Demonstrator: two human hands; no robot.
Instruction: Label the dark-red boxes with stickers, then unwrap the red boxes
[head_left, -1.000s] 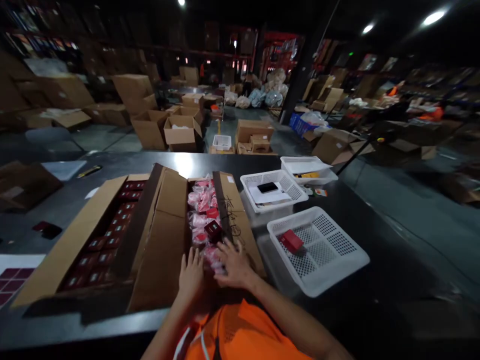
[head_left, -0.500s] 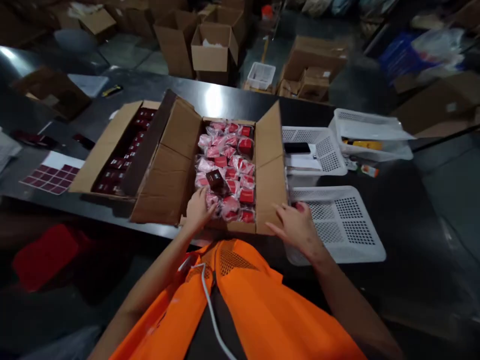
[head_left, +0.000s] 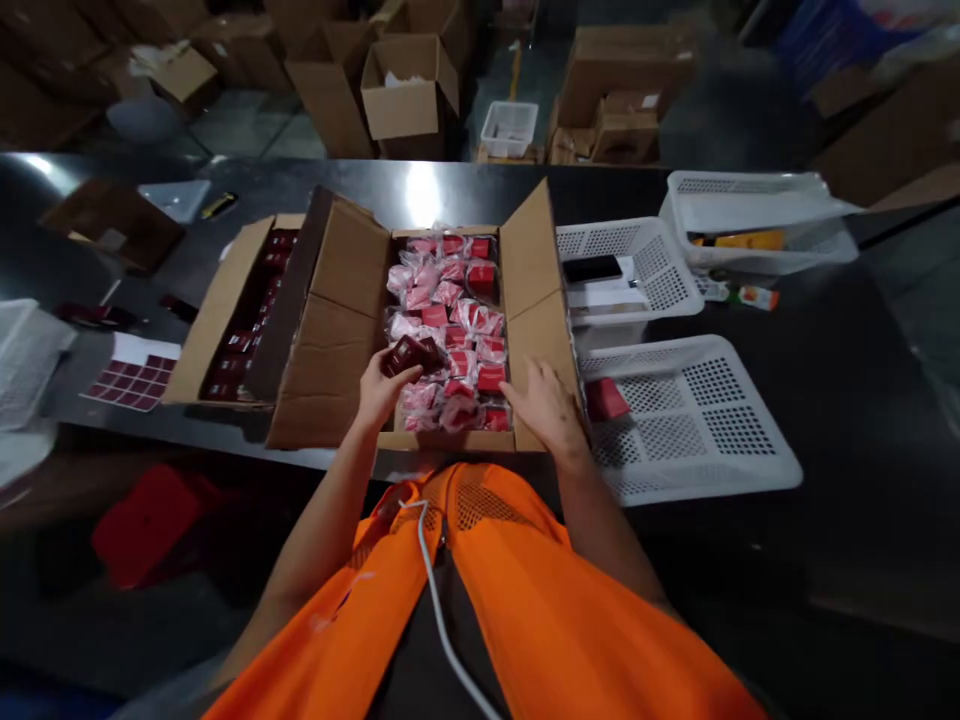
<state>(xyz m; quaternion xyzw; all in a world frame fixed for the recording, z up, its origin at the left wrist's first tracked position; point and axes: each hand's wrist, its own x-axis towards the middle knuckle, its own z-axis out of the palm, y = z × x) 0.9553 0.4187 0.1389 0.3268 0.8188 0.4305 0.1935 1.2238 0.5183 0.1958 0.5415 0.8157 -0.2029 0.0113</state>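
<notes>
An open cardboard carton stands in front of me, filled with small red boxes in clear plastic wrap. At the carton's left side, my left hand grips a small dark maroon box between thumb and fingers. Another dark box lies right beside it on the wrapped ones. My right hand is open, fingers spread, over the right flap, its fingertips close to the red boxes at the carton's right edge. A single red box sits in the white perforated basket on the right.
Left of the carton stands another carton of dark maroon boxes, beside a sticker sheet. Behind the near basket, another white basket holds a black phone. Farther right is a third basket. A red stool stands below the table.
My right hand has moved left from the white basket to the carton, leaving the red box in view there. My left hand has taken hold of a dark maroon box.
</notes>
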